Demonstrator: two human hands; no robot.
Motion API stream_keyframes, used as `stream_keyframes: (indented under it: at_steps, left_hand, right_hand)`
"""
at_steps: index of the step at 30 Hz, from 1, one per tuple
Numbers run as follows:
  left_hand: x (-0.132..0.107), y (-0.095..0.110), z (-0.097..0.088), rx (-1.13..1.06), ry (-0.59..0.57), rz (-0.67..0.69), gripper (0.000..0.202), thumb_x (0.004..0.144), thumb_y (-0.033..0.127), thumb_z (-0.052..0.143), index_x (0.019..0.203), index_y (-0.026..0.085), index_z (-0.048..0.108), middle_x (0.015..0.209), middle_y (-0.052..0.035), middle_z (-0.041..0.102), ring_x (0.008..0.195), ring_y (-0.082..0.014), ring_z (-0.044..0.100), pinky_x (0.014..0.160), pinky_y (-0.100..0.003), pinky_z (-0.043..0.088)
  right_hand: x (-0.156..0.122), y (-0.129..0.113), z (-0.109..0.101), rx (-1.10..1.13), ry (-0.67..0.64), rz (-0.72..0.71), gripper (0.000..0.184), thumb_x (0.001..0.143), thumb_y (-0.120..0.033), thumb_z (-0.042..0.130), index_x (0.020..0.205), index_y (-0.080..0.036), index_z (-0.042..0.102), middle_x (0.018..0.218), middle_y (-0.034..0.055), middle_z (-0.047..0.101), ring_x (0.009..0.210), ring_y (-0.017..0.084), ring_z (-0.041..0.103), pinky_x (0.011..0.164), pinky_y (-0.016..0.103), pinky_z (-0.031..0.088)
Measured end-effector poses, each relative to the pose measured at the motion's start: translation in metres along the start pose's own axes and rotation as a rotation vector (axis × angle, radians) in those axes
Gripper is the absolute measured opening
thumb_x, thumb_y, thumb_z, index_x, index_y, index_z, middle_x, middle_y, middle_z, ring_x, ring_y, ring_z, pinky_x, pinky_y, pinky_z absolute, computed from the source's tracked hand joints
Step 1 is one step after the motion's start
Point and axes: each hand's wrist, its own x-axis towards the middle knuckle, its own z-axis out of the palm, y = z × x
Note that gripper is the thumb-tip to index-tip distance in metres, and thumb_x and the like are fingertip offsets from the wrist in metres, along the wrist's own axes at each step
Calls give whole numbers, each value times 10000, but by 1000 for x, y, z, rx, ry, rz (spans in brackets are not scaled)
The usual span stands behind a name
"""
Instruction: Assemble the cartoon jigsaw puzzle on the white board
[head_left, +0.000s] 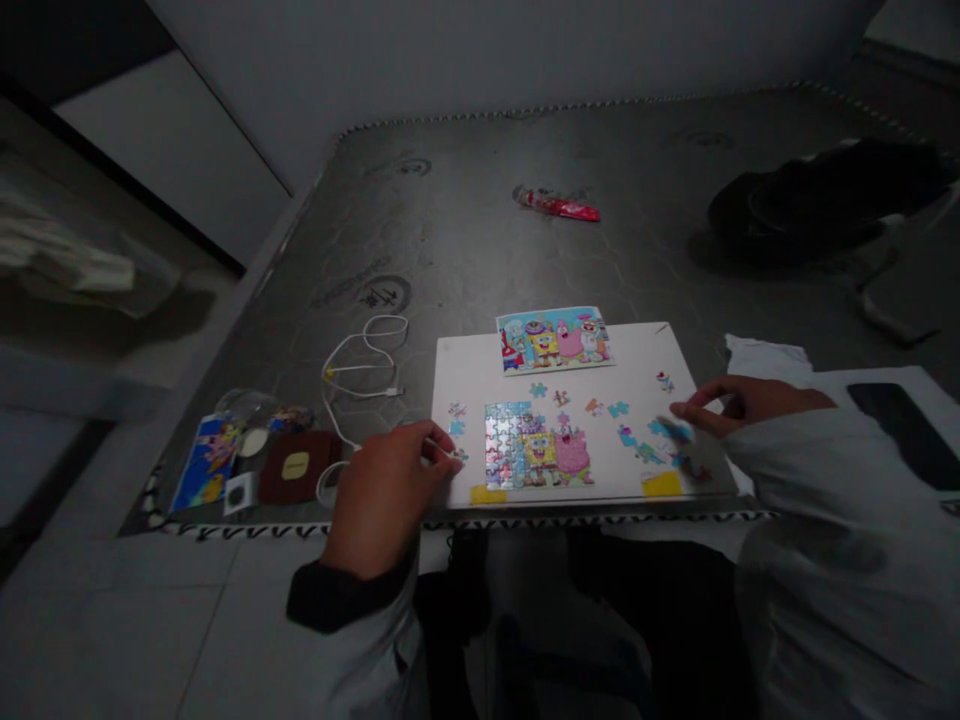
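Note:
A white board lies at the table's near edge with a partly built cartoon jigsaw on it. A printed reference picture rests at the board's far edge. Several loose pieces are scattered to the right of the built part. My left hand rests at the board's left edge, its fingers curled and pinched by small pieces there. My right hand sits at the board's right edge, fingertips pinched together above a blurred piece; whether it grips that piece is unclear.
A white cable coils left of the board. Beside it lie a dark brown pouch, a clear bag and a cartoon packet. A red wrapper lies further back. A dark bundle sits far right, white paper near my right wrist.

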Motion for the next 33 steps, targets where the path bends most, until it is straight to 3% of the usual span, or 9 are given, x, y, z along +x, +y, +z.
stream_keyframes:
  at_steps: [3, 5, 9, 12, 18, 27, 33]
  left_hand:
    - [-3, -3, 0, -8, 19, 3, 94, 830, 275, 681, 914, 272, 722, 879, 33, 760, 841, -188, 683, 712, -299, 409]
    - [-4, -4, -1, -14, 54, 8, 114, 834, 255, 675, 935, 269, 726, 889, 26, 762, 849, -194, 684, 735, -304, 423]
    - [1, 0, 1, 4, 241, -36, 143, 888, 325, 637, 972, 253, 727, 933, -6, 767, 839, -223, 685, 728, -325, 440]
    - [10, 7, 10, -59, 355, 23, 197, 899, 364, 639, 1030, 240, 717, 981, -19, 761, 877, -222, 687, 753, -325, 464]
    - [24, 11, 29, -88, 416, 55, 188, 876, 313, 674, 1032, 215, 711, 1016, -40, 726, 925, -221, 671, 830, -348, 494]
    - [27, 12, 27, -92, 377, 69, 57, 871, 251, 659, 893, 220, 702, 963, -27, 735, 878, -223, 667, 830, -360, 485]
    - [26, 13, 26, -119, 379, 61, 159, 862, 225, 666, 1019, 224, 695, 990, -10, 756, 900, -214, 693, 812, -333, 483]
  right_hand:
    - [3, -3, 1, -16, -121, 62, 370, 734, -630, 671, 770, -264, 633, 629, 26, 605, 593, 237, 600, 539, 367, 410]
    - [6, -2, 1, -19, -110, 50, 398, 722, -668, 664, 773, -275, 642, 637, 34, 615, 604, 254, 609, 540, 384, 417]
    - [12, 0, -1, -12, -118, 67, 447, 675, -716, 678, 779, -282, 668, 680, 42, 652, 628, 265, 629, 576, 419, 463]
    - [14, -5, -2, -11, -179, 101, 475, 670, -719, 688, 825, -269, 683, 699, 42, 671, 650, 251, 638, 625, 416, 486]
    - [9, -19, -1, -38, -162, 51, 459, 704, -693, 678, 853, -258, 689, 670, 53, 666, 615, 247, 628, 577, 381, 449]
    - [3, -16, -3, -24, -141, -19, 509, 694, -742, 629, 869, -268, 688, 609, 19, 648, 530, 216, 598, 498, 338, 411]
    - [-2, -13, -4, -32, -109, -38, 512, 711, -747, 608, 863, -262, 678, 639, 15, 660, 547, 196, 595, 499, 312, 392]
